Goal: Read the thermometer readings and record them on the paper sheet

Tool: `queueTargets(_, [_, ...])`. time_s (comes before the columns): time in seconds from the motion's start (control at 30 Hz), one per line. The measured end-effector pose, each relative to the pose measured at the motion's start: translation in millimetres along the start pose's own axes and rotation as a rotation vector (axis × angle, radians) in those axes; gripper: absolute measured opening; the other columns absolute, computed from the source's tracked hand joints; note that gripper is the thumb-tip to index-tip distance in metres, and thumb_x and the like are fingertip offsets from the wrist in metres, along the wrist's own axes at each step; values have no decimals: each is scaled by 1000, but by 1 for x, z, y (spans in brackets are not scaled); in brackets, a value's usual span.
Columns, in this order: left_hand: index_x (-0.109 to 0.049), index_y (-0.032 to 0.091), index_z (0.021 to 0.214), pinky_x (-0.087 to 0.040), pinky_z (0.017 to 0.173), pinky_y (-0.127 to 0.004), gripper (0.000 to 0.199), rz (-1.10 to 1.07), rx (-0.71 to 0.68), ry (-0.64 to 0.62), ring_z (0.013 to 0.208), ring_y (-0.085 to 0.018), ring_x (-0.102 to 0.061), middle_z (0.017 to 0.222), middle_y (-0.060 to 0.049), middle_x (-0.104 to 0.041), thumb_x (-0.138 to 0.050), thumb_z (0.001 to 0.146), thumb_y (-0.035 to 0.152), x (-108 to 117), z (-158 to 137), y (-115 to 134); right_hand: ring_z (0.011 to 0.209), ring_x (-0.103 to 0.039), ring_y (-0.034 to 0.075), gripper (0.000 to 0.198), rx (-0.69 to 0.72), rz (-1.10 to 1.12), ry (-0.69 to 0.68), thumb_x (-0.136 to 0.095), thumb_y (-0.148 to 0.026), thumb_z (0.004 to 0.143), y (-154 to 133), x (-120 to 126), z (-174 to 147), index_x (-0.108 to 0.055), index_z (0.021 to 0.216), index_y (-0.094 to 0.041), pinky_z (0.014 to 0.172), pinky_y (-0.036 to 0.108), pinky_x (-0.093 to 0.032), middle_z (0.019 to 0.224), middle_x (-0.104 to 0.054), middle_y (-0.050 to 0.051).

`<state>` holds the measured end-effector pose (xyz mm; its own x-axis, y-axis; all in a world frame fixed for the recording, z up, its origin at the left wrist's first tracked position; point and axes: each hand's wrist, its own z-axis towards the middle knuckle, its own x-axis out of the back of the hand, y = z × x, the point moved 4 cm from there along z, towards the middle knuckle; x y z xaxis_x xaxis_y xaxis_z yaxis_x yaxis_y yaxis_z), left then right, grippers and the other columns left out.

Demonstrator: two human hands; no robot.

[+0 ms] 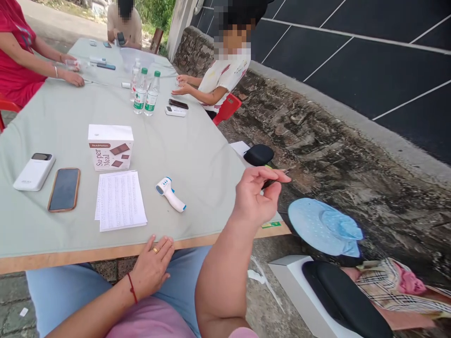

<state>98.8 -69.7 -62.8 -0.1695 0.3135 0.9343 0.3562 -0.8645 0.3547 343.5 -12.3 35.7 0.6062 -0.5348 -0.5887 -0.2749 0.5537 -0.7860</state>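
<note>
My left hand (154,263) lies flat with its fingers stretched out, fingertips at the table's front edge; it wears a ring and a red bracelet and holds nothing. My right hand (259,195) is raised over the table's right corner, thumb and fingers closed in a pinch. A small dark bit shows between them, too hidden to name. Nearest on the table are the printed sheets (121,201) and a white and blue infrared thermometer (171,193). Behind the sheets stands a white box (111,148). To the left lie a phone (64,190) and a white power bank (34,172).
Several water bottles (151,96) stand mid-table near a dark object and a white device (175,111). People sit at the left, far end and right, one with a hand on clear plastic. A light blue hat (322,225) and a black-topped white case (292,281) are at right.
</note>
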Motion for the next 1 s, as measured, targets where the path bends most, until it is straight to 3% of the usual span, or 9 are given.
queueTargets(0.13, [-47,16,131,-33,110,-47,46,-127,-53,139,122,-25,-52,129,-12,-59,-54,88,31,19,-8,-3,71,-53,18,16,-58,59,-62,-53,-38,89,-21,-23,-17,-66,92,-29,69,39,-48,71,-53,0])
queueTargets(0.23, [-52,17,121,-44,100,-43,32,-164,-46,317,103,-21,-58,111,-11,-64,-49,89,20,41,-22,-16,64,-50,15,15,-106,130,-129,-56,-41,86,-27,-51,-28,-66,87,-29,64,35,-45,66,-51,-2])
queueTargets(0.3, [-53,17,118,-46,97,-44,30,-103,13,436,104,-22,-57,111,-11,-63,-46,90,15,54,-33,-30,59,-47,14,15,-166,176,-180,-58,-43,84,-16,-70,-40,-65,83,-29,60,32,-43,62,-49,-4])
queueTargets(0.4, [-55,16,114,-47,96,-45,27,19,132,537,108,-24,-53,112,-12,-61,-46,89,13,66,-48,-52,54,-45,12,14,-302,140,-248,-64,-41,77,28,-86,-70,-64,77,-27,55,29,-40,58,-49,-5])
queueTargets(0.5, [-56,17,115,-47,95,-44,28,89,224,529,107,-23,-53,112,-11,-61,-45,89,13,66,-52,-66,52,-46,12,11,-397,-115,-266,-66,-33,70,86,-77,-100,-63,75,-23,54,28,-39,54,-50,-5])
queueTargets(0.63, [-55,15,118,-46,91,-41,30,179,303,456,104,-23,-53,112,-11,-61,-46,90,15,60,-43,-69,53,-47,12,13,-373,-490,-312,-64,-30,65,135,-54,-121,-60,73,-20,52,26,-39,58,-54,-4])
queueTargets(0.77, [-56,17,116,-42,88,-43,27,290,380,390,100,-24,-54,110,-10,-62,-48,90,18,58,-35,-65,50,-43,11,10,-280,-713,-385,-58,-30,65,146,-44,-128,-56,67,-21,48,25,-37,54,-50,-5])
queueTargets(1.0, [-57,20,116,-34,96,-47,26,353,414,364,102,-22,-55,114,-8,-63,-49,92,22,57,-35,-62,52,-43,12,10,-146,-815,-489,-52,-30,72,147,-45,-134,-52,65,-22,51,26,-38,56,-48,-5])
